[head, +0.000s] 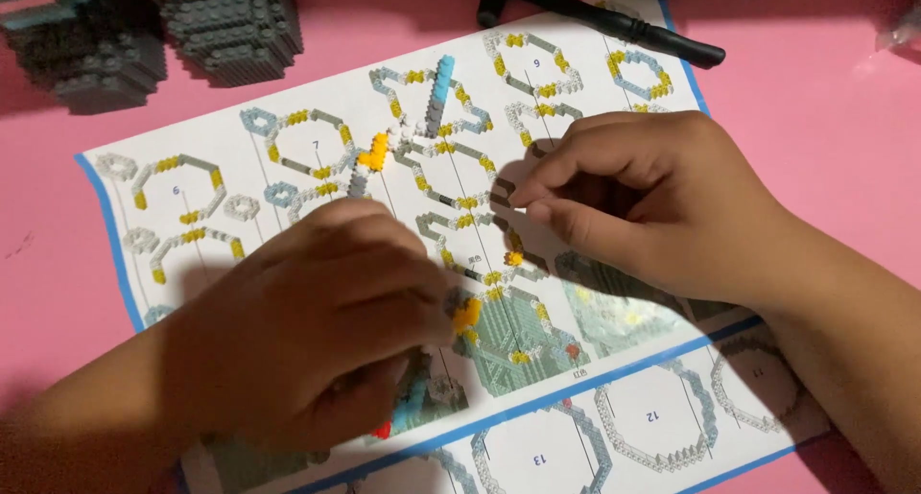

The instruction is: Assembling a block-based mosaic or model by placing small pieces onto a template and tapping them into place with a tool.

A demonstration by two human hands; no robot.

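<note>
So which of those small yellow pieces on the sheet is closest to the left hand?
The yellow piece right at the left hand fingertips, low on the instruction sheet. The other yellow piece lies farther up, clear of both hands.

— Where's this, someone's house?
— Looks like a home hobby spot tbh. Pink worktop, a printed building-block instruction sheet spread flat, two grey brick-built models parked at the back, and a small black tool lying beside them. No shop or lab gear.
</note>
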